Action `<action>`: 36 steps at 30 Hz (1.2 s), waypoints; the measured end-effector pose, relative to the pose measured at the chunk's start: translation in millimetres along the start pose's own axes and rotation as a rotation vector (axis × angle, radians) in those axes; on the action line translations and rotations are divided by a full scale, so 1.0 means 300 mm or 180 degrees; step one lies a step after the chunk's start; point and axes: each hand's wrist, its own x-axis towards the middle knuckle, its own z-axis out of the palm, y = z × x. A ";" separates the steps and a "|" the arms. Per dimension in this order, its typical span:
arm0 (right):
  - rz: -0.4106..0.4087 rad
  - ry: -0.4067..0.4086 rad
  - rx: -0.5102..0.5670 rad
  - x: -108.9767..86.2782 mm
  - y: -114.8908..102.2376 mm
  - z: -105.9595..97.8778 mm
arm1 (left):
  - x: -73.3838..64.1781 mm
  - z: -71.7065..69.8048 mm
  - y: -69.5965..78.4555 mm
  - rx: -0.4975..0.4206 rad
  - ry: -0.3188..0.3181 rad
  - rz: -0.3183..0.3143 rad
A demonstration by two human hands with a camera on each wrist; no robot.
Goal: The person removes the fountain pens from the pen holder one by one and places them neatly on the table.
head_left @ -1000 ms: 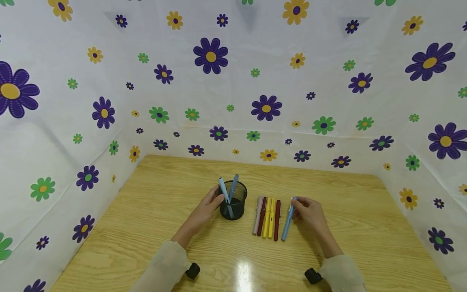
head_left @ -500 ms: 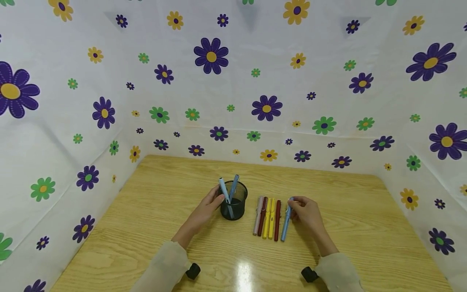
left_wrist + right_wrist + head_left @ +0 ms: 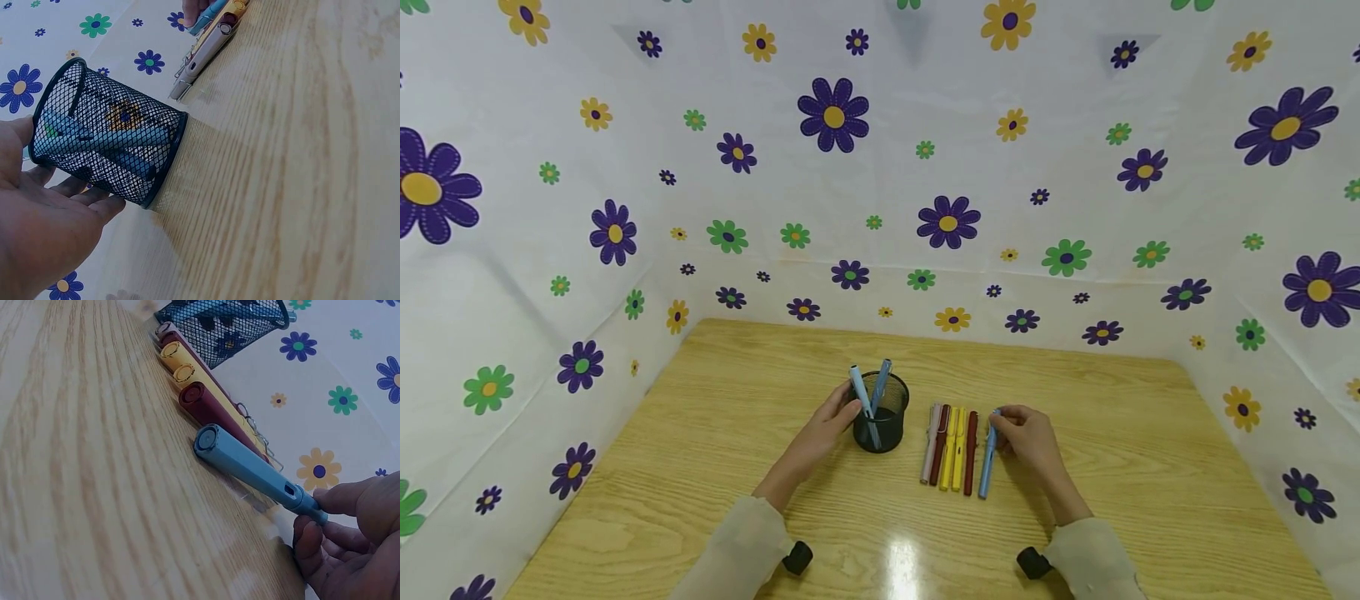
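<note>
My left hand (image 3: 822,431) holds the side of a black mesh pen holder (image 3: 889,429), thumb and fingers on either side of it, as the left wrist view (image 3: 103,140) also has it. Two blue pens (image 3: 880,383) lean inside, one of them paler. With thumb and fingers, my right hand (image 3: 1032,435) pinches the upper end of a blue pen (image 3: 250,465), which lies along the table beside a row of pens. That row holds a pale grey-lilac pen (image 3: 929,450), two dark red pens (image 3: 971,454) and two yellow pens (image 3: 953,458) between them.
The wooden table (image 3: 737,367) runs back to a white flowered cloth (image 3: 880,167) that stands at the back and both sides. A black wrist device (image 3: 797,557) sits by the left sleeve and another (image 3: 1033,562) by the right sleeve.
My right hand has shifted slightly left with the blue pen, bringing it closer to the row and more in line with it. The left hand and pen holder stay still.
</note>
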 end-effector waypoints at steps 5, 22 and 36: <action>-0.0020 -0.0006 -0.0054 0.000 -0.001 -0.001 | 0.000 0.001 0.000 0.0006 0.0000 -0.0001; -0.0015 0.0027 -0.0106 -0.001 0.009 0.001 | 0.001 0.000 -0.005 -0.0055 -0.0012 -0.0025; -0.0063 0.0050 -0.0100 -0.011 -0.007 0.003 | 0.005 -0.004 -0.012 -0.0037 -0.0022 -0.0022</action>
